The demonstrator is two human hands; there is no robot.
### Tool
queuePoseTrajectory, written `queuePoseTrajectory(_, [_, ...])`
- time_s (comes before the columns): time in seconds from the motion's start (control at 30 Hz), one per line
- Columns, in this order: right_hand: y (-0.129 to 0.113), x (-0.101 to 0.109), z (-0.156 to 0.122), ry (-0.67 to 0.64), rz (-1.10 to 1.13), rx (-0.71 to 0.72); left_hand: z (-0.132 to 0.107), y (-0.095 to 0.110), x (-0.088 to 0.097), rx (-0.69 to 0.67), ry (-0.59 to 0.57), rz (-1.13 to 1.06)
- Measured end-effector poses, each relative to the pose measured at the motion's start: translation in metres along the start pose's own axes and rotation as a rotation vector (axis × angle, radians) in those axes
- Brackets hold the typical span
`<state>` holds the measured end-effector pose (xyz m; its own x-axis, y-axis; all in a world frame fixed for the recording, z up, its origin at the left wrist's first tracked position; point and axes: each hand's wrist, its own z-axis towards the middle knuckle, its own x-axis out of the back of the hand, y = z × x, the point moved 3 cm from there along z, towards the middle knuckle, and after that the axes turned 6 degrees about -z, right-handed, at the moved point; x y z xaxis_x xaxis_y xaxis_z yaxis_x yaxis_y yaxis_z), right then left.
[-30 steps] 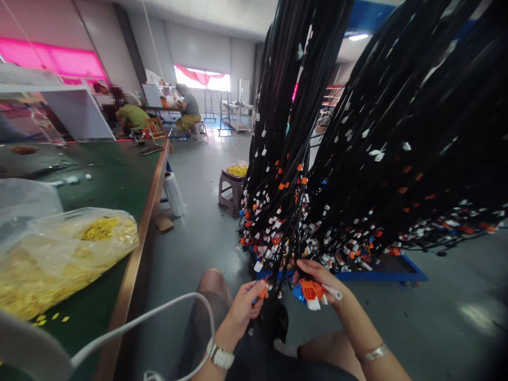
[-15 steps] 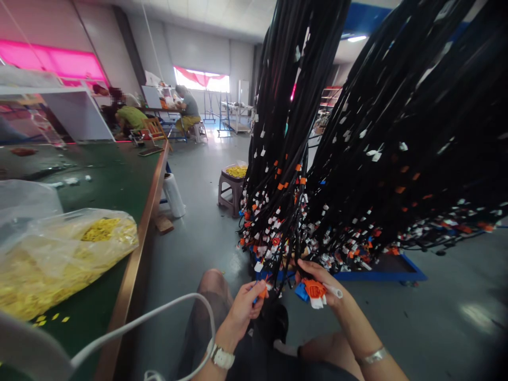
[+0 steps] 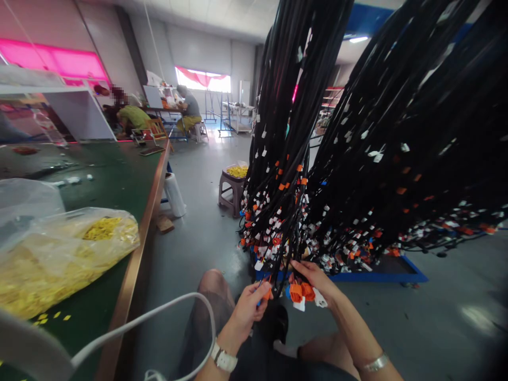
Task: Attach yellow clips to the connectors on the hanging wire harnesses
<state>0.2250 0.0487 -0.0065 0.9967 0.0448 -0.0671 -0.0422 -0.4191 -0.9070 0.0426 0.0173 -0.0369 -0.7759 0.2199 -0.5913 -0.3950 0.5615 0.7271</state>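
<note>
Left grip [image 3: 248, 306] pinching orange connector [image 3: 268, 293]; right grip [image 3: 315, 276] clasping bunched boxy plastic connectors [image 3: 296, 293].

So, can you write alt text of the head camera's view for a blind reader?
A person's left hand pinches an orange piece while the right hand holds a cluster of orange and white connectors, beside hanging bundles of black cables. A bag of yellow pieces lies on a green table.

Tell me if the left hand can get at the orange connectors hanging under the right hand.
Probably yes: the orange connectors hang close to the left hand, and the black cables nearby hardly block the way. Its grip on a small orange piece may have to loosen first.
</note>
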Motion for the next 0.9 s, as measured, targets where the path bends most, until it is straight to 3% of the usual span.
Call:
queuePoseTrajectory(0.3, [0.002,0.003,-0.006,-0.004,0.077,-0.090,0.002,0.002,0.006,-0.004,-0.009,-0.011])
queuePoseTrajectory(0.53, [-0.005,0.013,-0.018,-0.133,0.074,0.020,0.003,0.004,0.010,-0.009,-0.006,-0.023])
queuePoseTrajectory(0.73, [-0.005,0.030,-0.024,-0.083,-0.001,0.024,0.003,0.006,0.010,-0.030,-0.034,-0.013])
queuePoseTrajectory(0.9, [0.000,0.040,-0.020,-0.001,0.074,-0.019,0.002,0.006,0.006,-0.049,-0.057,-0.005])
